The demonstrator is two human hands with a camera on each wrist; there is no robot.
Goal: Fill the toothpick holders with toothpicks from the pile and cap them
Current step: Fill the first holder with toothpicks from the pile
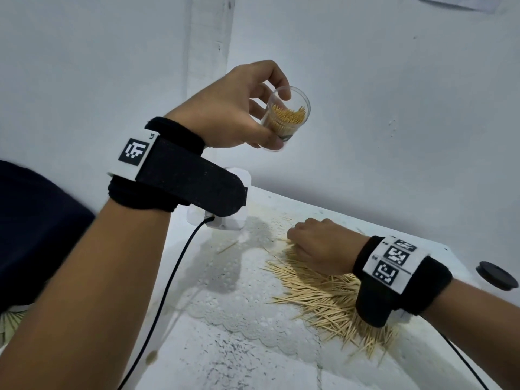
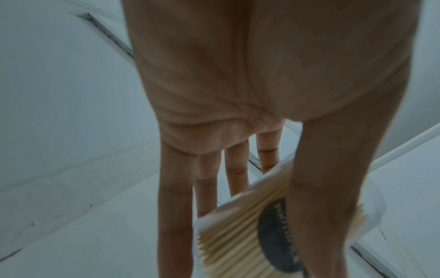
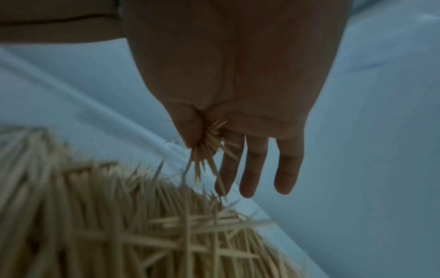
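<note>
My left hand (image 1: 247,108) holds a clear plastic toothpick holder (image 1: 285,116) up in the air, tilted, with its open mouth toward me. The holder (image 2: 238,235) is packed with toothpicks, thumb on one side and fingers on the other. My right hand (image 1: 318,246) is down on the toothpick pile (image 1: 332,299) on the white table (image 1: 225,347). Its thumb and forefinger pinch a small bunch of toothpicks (image 3: 207,148) just above the pile (image 3: 119,225); the other fingers (image 3: 252,169) hang straight.
A black round cap (image 1: 496,275) lies at the table's right edge. A single stray toothpick (image 1: 227,247) lies left of the pile. White walls stand close behind the table. A black cable (image 1: 168,291) runs from my left wristband down across the table.
</note>
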